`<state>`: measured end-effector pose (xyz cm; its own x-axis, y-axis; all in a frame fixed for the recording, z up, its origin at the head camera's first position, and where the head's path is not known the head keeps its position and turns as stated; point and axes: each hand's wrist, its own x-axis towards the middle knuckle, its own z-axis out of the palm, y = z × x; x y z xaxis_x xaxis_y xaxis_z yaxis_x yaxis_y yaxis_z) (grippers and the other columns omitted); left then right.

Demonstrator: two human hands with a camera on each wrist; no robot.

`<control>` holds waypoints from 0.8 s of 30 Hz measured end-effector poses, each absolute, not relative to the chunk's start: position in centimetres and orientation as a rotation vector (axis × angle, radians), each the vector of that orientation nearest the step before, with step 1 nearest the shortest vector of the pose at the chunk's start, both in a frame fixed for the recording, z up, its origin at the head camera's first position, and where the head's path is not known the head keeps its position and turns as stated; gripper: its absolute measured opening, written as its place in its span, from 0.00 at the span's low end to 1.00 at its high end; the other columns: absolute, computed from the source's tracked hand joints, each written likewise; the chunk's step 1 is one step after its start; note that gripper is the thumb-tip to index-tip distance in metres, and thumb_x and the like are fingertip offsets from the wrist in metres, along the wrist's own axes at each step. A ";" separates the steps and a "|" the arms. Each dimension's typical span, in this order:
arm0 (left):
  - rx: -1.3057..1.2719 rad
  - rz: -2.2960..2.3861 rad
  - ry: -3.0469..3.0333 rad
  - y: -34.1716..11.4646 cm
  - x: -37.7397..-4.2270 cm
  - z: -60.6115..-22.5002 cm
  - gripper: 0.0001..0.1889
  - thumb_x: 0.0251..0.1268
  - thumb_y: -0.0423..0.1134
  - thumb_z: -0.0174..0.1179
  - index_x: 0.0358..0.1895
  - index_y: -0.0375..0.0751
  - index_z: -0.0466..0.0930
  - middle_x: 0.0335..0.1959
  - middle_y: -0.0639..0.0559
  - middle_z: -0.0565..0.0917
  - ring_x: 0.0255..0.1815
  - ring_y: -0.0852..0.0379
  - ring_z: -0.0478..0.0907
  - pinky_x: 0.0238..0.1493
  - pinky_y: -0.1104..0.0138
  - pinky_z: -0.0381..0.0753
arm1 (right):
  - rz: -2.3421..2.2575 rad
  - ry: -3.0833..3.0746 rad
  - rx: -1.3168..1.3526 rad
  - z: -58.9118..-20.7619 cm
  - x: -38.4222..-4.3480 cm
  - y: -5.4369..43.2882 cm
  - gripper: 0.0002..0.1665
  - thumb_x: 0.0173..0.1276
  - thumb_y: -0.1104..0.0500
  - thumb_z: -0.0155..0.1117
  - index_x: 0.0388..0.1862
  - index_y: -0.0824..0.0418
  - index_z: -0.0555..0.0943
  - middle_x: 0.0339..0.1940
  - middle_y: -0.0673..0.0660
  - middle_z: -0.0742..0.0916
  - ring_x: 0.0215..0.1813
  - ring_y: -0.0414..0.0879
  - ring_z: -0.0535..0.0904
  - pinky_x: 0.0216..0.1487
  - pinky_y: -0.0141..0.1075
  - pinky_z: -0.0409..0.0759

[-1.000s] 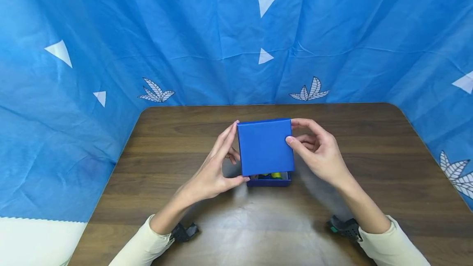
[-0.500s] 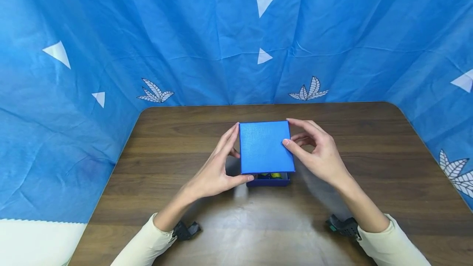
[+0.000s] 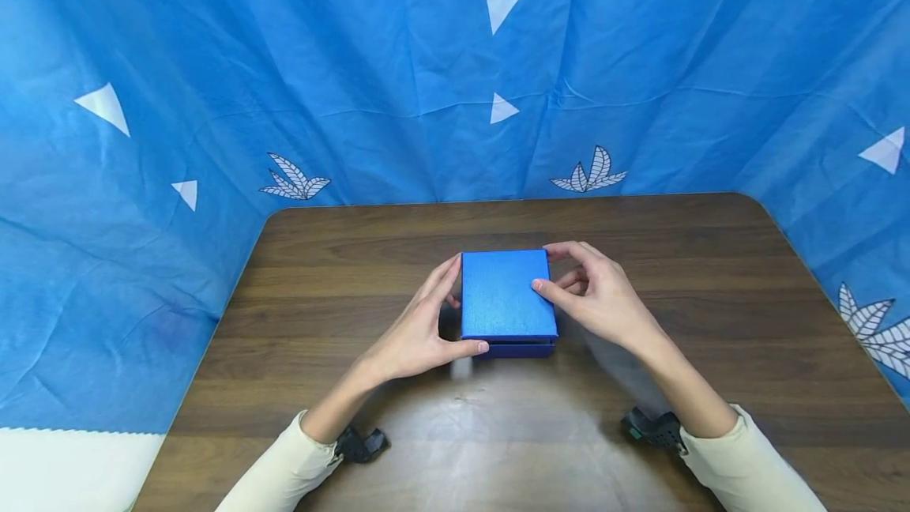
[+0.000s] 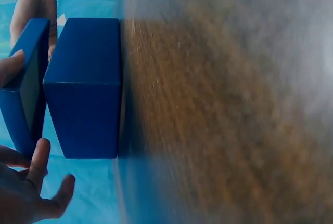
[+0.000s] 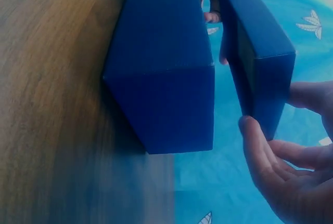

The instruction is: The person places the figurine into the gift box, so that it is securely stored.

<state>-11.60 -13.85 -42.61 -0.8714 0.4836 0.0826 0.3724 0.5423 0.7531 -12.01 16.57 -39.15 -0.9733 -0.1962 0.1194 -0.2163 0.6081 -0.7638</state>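
A square blue box lid [image 3: 506, 295] is held by both hands over a darker blue box base [image 3: 519, 351] that stands on the table. My left hand [image 3: 418, 332] grips the lid's left side, thumb at the near edge and fingers toward the far corner. My right hand [image 3: 606, 297] pinches the right side, its thumb on the lid's top edge. In the left wrist view the lid [image 4: 35, 99] tilts, close to the base [image 4: 86, 115] at one edge. The right wrist view shows a gap between lid [image 5: 273, 73] and base [image 5: 171, 68]. The base's inside is hidden.
The wood-grain table [image 3: 341, 259] extends around the box on all sides. Behind it hangs a blue curtain [image 3: 398, 85] with white triangles and leaf prints. Black straps [image 3: 362, 444] sit at both wrists.
The lid has come down and levelled over the base, both hands moving with it. Yellow-green contents seen earlier at the near side are now covered.
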 end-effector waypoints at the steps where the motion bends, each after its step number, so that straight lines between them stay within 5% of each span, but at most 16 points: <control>1: 0.723 1.221 2.641 -13.9 -11.5 -42.6 0.66 0.58 0.60 0.80 0.90 0.64 0.38 0.90 0.61 0.49 0.63 0.55 0.79 0.70 0.49 0.79 | 1.331 -2.817 0.363 -39.2 -12.1 16.6 0.33 0.74 0.43 0.74 0.72 0.55 0.79 0.65 0.57 0.86 0.44 0.44 0.90 0.40 0.31 0.86; 9: 0.682 1.141 2.619 -13.9 -11.4 -43.0 0.67 0.58 0.60 0.80 0.91 0.54 0.39 0.90 0.58 0.49 0.64 0.56 0.79 0.71 0.49 0.78 | 1.286 -2.915 0.395 -39.3 -12.5 16.5 0.33 0.73 0.43 0.75 0.69 0.57 0.79 0.58 0.60 0.88 0.41 0.43 0.89 0.36 0.33 0.86; 24: 0.669 1.111 2.562 -13.3 -11.5 -43.7 0.66 0.60 0.62 0.78 0.90 0.53 0.38 0.91 0.53 0.49 0.62 0.57 0.81 0.65 0.56 0.81 | 1.261 -2.999 0.365 -40.1 -12.5 17.1 0.35 0.74 0.40 0.73 0.71 0.57 0.78 0.61 0.62 0.88 0.46 0.45 0.90 0.37 0.36 0.86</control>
<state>-11.48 -13.31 -43.73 -0.8573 0.5112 -0.0613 0.3047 0.5997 0.7399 -12.54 17.13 -40.14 -0.9666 -0.2540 -0.0352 -0.1524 0.6796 -0.7176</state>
